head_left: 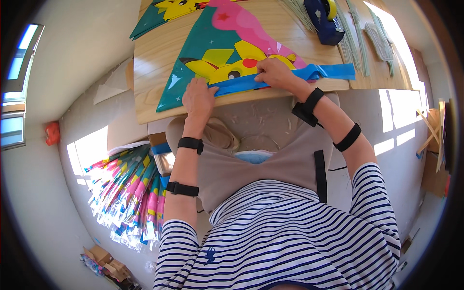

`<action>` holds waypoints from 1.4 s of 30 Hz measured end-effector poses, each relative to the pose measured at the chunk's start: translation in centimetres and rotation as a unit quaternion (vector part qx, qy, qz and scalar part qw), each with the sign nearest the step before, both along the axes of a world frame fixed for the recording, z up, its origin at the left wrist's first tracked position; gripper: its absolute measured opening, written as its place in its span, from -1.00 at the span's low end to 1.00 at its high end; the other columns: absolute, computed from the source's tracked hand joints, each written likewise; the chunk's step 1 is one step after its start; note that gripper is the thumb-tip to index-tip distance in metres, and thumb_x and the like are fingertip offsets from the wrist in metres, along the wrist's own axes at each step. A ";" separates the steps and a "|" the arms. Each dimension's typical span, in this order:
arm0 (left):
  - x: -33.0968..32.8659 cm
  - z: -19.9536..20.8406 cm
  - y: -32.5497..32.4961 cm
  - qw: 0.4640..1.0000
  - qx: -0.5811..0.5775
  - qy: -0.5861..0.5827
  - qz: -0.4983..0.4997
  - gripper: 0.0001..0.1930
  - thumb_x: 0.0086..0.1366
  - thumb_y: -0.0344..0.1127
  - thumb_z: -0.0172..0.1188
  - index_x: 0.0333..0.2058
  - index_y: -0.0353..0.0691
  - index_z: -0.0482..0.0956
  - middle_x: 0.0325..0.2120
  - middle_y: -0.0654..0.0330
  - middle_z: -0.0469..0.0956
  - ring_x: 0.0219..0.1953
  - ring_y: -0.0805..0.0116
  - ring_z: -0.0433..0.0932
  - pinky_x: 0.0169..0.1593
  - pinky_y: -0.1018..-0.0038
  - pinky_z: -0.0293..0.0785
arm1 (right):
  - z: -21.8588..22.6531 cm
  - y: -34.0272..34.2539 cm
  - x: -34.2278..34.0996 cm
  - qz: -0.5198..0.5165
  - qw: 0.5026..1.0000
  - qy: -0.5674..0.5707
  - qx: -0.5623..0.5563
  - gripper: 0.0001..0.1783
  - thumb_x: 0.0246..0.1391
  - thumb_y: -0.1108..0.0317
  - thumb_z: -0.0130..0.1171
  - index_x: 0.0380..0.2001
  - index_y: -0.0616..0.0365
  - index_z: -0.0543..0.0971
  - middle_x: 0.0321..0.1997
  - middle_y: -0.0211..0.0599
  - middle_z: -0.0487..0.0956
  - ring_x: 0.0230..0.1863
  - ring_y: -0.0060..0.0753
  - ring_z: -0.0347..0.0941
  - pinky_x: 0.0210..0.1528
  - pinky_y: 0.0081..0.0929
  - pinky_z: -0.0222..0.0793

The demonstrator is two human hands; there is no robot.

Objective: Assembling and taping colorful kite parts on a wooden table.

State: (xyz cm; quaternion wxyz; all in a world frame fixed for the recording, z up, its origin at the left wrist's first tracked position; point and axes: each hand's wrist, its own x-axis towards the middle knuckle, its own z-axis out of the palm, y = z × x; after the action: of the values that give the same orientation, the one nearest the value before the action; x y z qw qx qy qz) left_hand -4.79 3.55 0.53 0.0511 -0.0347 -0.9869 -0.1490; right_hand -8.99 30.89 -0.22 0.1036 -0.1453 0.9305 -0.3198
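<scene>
Fingers (193, 83) of left hand (198, 100), right hand (276, 74) grasp strip (241, 85); long axis left-right along sheet (220, 42), loose end nearer right.

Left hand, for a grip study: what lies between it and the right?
Head view: a blue strip spans from the left hand to the right hand.

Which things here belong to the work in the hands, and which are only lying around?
Work in hand:
- green-and-pink printed sheet
- blue strip along its near edge, under the left hand and right hand

Untouched, probably just lying about:
- cardboard boxes, lower left
- red object

Tape dispenser and thin rods: untouched, unclear.
</scene>
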 end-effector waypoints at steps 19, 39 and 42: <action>1.3 -2.0 -3.1 0.992 0.090 0.073 -0.045 -0.85 0.21 -0.35 0.37 -0.37 -0.15 0.53 -0.34 0.16 0.48 -0.09 0.05 0.48 -0.07 0.10 0.34 | -1.0 -0.1 1.3 -0.052 0.990 0.080 0.103 -0.74 -0.06 0.16 0.43 -0.45 0.09 0.63 -0.35 -0.08 0.66 -0.17 0.09 0.60 -0.17 0.04 0.46; -0.8 -0.7 -5.5 0.982 0.176 -0.055 -0.029 -0.81 0.01 -0.59 0.39 -0.36 -0.26 0.65 -0.40 0.09 0.59 -0.32 0.11 0.59 -0.16 0.25 0.51 | -0.3 0.2 1.2 -0.031 0.993 0.054 0.104 -0.73 -0.07 0.15 0.40 -0.38 0.09 0.66 -0.28 -0.09 0.68 -0.13 0.07 0.63 -0.15 0.03 0.52; 1.1 0.9 -2.9 0.992 0.081 0.086 -0.043 -0.81 0.05 -0.58 0.33 -0.32 -0.23 0.64 -0.30 0.10 0.58 -0.19 0.05 0.56 -0.02 0.16 0.45 | -0.1 0.3 1.4 -0.029 0.992 0.051 0.110 -0.74 -0.07 0.16 0.37 -0.39 0.10 0.67 -0.28 -0.07 0.69 -0.14 0.09 0.63 -0.15 0.04 0.53</action>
State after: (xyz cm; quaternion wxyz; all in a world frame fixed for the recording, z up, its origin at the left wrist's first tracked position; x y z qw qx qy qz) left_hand -3.68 0.65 1.40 0.1319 -0.0852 -0.9612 -0.2269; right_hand -7.63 31.15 -0.33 0.0625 -0.1225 0.9679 -0.2106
